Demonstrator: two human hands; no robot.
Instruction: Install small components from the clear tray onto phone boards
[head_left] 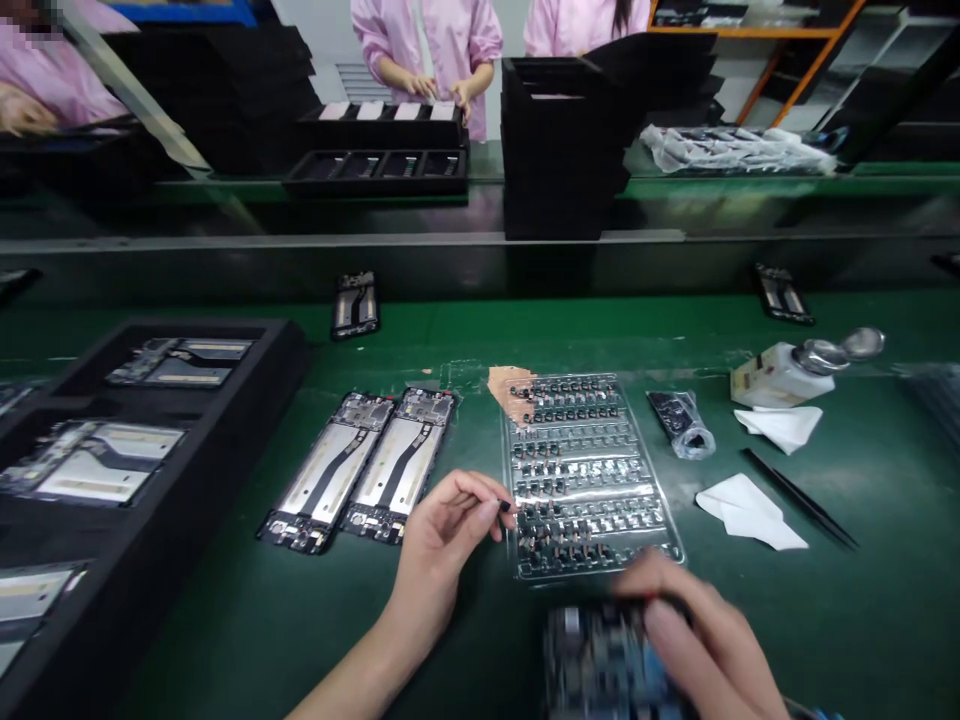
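Being pinched between the thumb and forefinger of the left hand (439,545), a tiny dark component (505,506) is held just beside the rim of a clear plastic tray (671,550); rows of small parts are set in that tray, which is laid on a green mat (465,620); the remaining left fingers are kept close together; a blurred phone assembly (607,660) is gripped low in the view by the right hand (705,630), its fingers curled over the top edge, though their spacing is lost to blur; two phone mid-frames (397,465) are laid just left of the tray; more frames are held in a black foam tray (289,350); tweezers (799,497), folded wipes (750,515) and a bottle (784,375) are placed to the right.
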